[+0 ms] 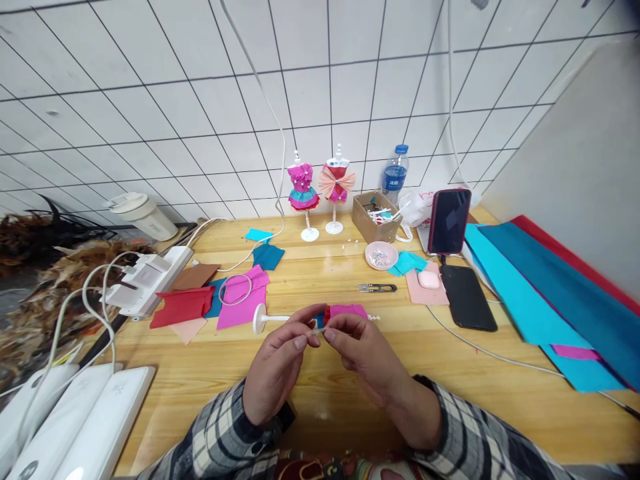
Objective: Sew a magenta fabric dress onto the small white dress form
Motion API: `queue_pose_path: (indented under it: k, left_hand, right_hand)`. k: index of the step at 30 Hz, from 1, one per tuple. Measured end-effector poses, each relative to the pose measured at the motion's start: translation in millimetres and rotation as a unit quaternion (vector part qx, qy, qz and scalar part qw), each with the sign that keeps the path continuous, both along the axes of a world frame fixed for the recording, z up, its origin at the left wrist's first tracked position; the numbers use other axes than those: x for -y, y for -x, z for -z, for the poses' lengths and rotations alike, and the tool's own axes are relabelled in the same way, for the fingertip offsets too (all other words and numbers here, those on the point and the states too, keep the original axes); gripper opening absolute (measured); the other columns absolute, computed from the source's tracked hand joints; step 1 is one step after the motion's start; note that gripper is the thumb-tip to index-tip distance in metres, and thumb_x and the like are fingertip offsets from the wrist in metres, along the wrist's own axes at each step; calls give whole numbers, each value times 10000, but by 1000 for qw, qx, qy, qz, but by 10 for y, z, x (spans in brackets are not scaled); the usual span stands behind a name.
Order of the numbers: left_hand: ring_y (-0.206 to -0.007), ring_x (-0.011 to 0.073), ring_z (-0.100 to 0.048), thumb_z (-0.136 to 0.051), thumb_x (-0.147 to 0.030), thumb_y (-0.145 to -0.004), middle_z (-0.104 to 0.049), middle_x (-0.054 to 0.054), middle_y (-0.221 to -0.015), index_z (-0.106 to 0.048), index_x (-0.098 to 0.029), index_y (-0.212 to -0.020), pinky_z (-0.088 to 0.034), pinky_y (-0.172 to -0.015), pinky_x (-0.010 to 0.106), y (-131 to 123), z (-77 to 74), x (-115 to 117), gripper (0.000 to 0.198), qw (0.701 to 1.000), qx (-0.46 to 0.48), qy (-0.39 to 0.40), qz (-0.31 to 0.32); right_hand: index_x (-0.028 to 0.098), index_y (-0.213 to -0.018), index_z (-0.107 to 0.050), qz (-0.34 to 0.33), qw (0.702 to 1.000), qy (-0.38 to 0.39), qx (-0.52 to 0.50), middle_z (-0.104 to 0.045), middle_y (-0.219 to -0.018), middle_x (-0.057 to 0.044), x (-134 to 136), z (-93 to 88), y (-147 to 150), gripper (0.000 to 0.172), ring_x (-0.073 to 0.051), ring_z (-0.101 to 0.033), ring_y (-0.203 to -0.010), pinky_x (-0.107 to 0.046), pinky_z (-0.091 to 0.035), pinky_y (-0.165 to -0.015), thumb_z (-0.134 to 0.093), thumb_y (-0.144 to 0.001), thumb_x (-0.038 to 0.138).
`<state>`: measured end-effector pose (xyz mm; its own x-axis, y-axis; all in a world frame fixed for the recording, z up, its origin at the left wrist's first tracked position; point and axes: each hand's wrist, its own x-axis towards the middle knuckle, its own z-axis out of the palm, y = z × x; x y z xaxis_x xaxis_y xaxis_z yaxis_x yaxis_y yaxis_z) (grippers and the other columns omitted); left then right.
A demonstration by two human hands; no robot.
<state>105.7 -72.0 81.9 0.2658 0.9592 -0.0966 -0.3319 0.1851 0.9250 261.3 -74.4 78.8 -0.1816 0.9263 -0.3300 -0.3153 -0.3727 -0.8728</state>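
My left hand (283, 353) and my right hand (367, 350) meet over the front middle of the table. Their fingertips pinch a small, pale, thin piece (318, 331) between them, too small to name. Just behind lies a miniature dress-form stand (259, 319) on its side, its base to the left and its knobbed top to the right. Magenta and red crepe paper (350, 311) wraps its body, with some blue beside my fingers. My fingers hide its middle, and I cannot tell if they touch it. Thread snips (377, 288) lie beyond my right hand.
Two dressed miniature forms (304, 193) (338, 187) stand at the back. Beside them are a cardboard box (377, 230), a bottle (395, 177) and a pink dish (381, 256) of beads. Paper pieces (245, 303) lie left; phones (469, 298), cables and paper sheets (550, 300) lie right. A power strip (150, 280) sits left.
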Motion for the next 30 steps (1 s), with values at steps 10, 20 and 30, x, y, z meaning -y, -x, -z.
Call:
queue_pose_path:
  k: [10,20,30]
  left_hand:
    - [-829,214,-498,-548,-244,-812,-529,58,-820,-598,-187,-609,-385,-780,305,108,-161,-55,217,942,-290,-166,32]
    - [-875,218,-520,-517,-256,-848,-551,67,-886,-653,-181,-703,-398,-836,320,76,-146,-23,212,925,-317,-191,85]
    - [-906,220,-531,-515,-237,-856,-551,66,-906,-677,-180,-747,-394,-863,330,39,-144,-11,203,912,-345,-190,117]
  right_hand:
    - [209,-878,-652,-123,648,-481,577,-638,-798,-45,85,-206,-409,142,-180,-564,-741,-297,-443,-645,-520,-865,158]
    - [254,-1380,-465,-47,802,-443,399,-605,-1282,-73,213,-233,-432,567,-232,-554,-1171,-419,-466,-998,-587,-832,174]
    - [290,-982,-733,-12,861,-357,362,-763,-831,6,234,33,-395,148,-170,-708,-752,-307,-548,-698,-681,-843,292]
